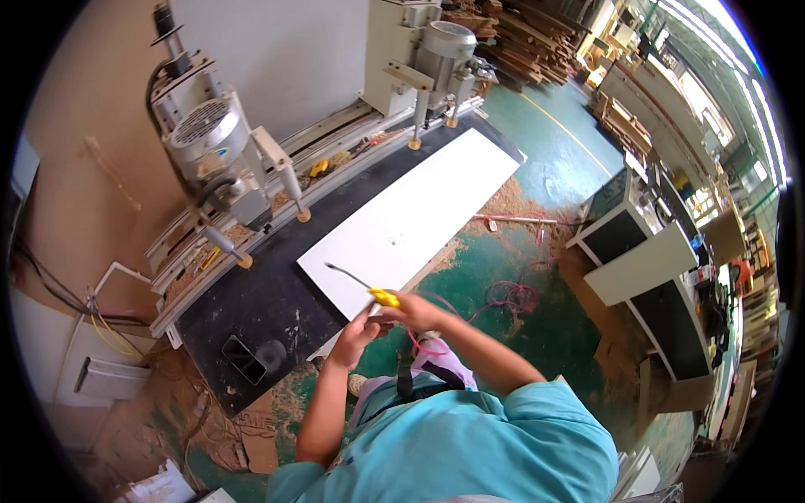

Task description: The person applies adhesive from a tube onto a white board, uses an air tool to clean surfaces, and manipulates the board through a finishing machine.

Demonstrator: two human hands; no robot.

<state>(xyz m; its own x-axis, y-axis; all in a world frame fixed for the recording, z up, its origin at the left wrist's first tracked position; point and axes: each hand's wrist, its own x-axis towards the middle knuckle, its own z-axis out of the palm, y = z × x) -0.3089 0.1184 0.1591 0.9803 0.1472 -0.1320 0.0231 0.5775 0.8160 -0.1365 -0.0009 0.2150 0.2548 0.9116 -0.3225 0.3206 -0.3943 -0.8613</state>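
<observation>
At the near end of the white board (411, 226), the right hand (412, 310) covers the rear of the yellow tool (384, 297), and I can't tell what the left hand (359, 337) grips, its fingertips being masked. On the board's face, a small mark (394, 242) is too tiny for me to identify. Right of the board, I can't trace the tangled pink hose (521, 303) loop by loop. Nearer than the board, the teal shirt (453, 444) hides most of the legs and runs off the picture's lower edge. Beyond the board's far end, the top edge crops the timber stack (524, 42).
</observation>
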